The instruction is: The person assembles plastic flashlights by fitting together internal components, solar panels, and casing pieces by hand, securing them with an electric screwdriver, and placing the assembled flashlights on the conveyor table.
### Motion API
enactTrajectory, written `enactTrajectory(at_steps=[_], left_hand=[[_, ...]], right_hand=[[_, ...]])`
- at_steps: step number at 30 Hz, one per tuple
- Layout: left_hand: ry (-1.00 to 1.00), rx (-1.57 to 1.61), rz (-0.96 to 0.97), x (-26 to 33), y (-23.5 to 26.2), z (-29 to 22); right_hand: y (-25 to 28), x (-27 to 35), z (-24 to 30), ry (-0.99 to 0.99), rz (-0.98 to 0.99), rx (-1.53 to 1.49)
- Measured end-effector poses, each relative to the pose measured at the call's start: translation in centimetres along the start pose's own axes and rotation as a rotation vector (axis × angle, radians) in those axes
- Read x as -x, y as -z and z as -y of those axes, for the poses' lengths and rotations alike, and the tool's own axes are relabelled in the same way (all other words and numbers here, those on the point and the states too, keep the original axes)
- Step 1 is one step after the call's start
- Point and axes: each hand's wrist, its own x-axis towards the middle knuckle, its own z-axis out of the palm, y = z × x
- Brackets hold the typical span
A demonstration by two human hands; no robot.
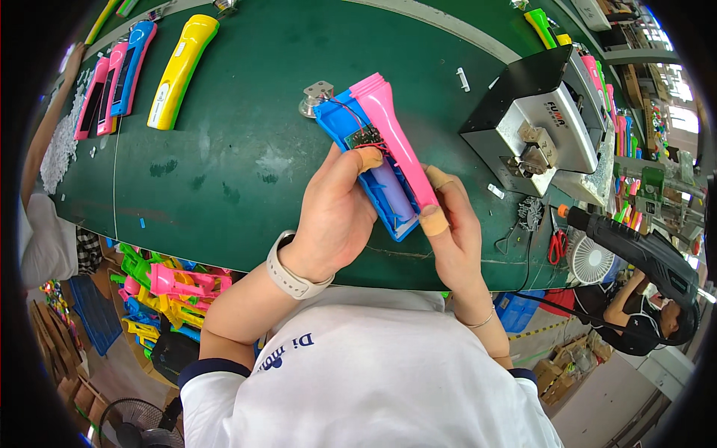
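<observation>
Over the green table I hold an opened flashlight in two halves. My left hand [340,198] grips the blue shell half [337,121], its taped thumb by a small circuit board [364,137] with red wires. A purple cylindrical battery [393,190] lies inside that half. My right hand [454,224], with tape on its fingertips, pinches the lower end of the pink shell half [394,131], tilted along the right side of the blue one. Thin wires run from the board to a clear lamp head [317,97] beside the shell's top.
A yellow flashlight [183,71] and several pink and blue ones lie at the upper left of the green table [246,45]. A black-and-silver machine [534,127] stands at right, near a power screwdriver [635,243], red scissors [557,246] and a white fan [594,257].
</observation>
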Motion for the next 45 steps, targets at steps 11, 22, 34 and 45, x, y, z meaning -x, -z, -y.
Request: enactTrajectory(at_steps=[11, 22, 34, 45], left_hand=[[-0.078, 0.305, 0.123, 0.6, -1.3, 0.0], [-0.233, -0.236, 0.059, 0.5, -0.9, 0.8], [-0.425, -0.081, 0.652, 0.7, 0.4, -1.8], [-0.405, 0.004, 0.494, 0.4, -0.3, -3.1]], right_hand=[[-1.3, 0.0, 0.6, 0.236, -0.055, 0.493], [-1.9, -0.2, 0.2, 0.296, -0.105, 0.532], [0.2, 0.0, 2.9, 0.248, 0.067, -0.003], [-1.8, -1.2, 3.2, 0.676, -0.038, 0.351]])
